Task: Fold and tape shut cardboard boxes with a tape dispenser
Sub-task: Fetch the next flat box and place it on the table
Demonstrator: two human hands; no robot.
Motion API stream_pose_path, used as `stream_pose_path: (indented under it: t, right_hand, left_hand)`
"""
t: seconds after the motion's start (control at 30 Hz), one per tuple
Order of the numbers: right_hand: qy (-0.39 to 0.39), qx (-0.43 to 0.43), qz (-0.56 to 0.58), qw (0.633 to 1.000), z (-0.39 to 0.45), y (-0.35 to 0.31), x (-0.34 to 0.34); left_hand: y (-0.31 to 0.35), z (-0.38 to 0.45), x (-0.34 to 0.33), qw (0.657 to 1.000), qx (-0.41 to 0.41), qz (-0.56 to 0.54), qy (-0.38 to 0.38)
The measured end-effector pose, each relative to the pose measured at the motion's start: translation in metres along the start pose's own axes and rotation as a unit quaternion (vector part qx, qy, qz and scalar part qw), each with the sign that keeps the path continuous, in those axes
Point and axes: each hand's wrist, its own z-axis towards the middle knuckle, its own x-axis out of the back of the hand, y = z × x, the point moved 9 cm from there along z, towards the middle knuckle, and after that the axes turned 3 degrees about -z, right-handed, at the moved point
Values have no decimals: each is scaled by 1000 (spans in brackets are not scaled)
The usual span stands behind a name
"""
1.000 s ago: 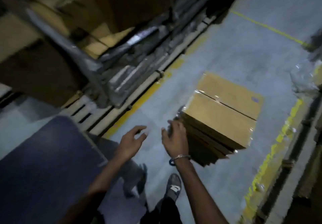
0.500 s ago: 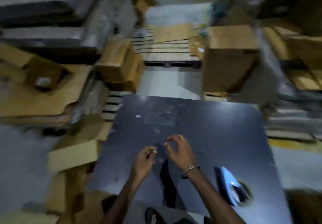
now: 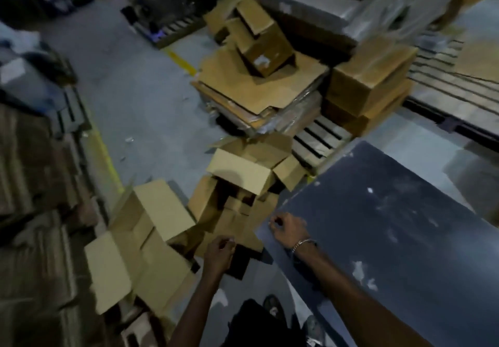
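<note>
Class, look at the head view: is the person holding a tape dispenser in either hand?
No: the left hand and right hand are loosely curled and hold no dispenser.

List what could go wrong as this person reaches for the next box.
1. The unfolded boxes lie in a loose heap beside the feet; pulling one could topple others or cause a trip.
2. Both the left hand and the right hand hold nothing, and no tape dispenser shows, so taping may stall.
3. Dim light and blur could hide flap edges.
</note>
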Motion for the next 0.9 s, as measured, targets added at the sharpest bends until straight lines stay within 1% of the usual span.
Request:
stream_pose_path:
  t: [0.07,0.13,0.2,0.27,0.33,0.43,0.5,0.57,0.63,0.73,0.83,0.9]
  right_hand:
    - [-29,8,-7,1000,20,-15,-16]
    - [-44,8,-14,999,46,-28,-27]
    - [-49,4,-19,999,82,-38,-32]
    - [-43,-6,-37,998,130,-42,-33]
    - [-27,-25,-36,999,178,-43,-28]
    - [-6,-74,-29,997,262,-30,-23]
    - [3,-129,-19,991,325,-3,-25]
    - [12,-178,-24,984,380,31,-32]
    - [8,-208,-28,978,430,64,-46]
    - [22,-244,-13,969,510,116,-76]
    - [66,-279,30,958,577,162,-110]
    - [76,-303,52,949,610,190,-136]
  left_hand:
    - [7,-17,21,999,40,-27,15]
    - [4,-10,40,996,65,-47,33]
    - [0,20,57,995,71,-52,44]
    - [-2,68,63,995,86,-38,33]
    - [-4,133,64,995,103,-12,15]
    - [11,252,59,994,88,63,-16]
    - [24,337,47,992,73,94,-31]
    - [28,414,31,990,76,111,-39]
    - [27,483,16,989,73,119,-45]
    - [22,596,-11,986,33,152,-55]
    - [14,688,-22,985,0,174,-20]
    - [7,738,-21,985,-13,171,13]
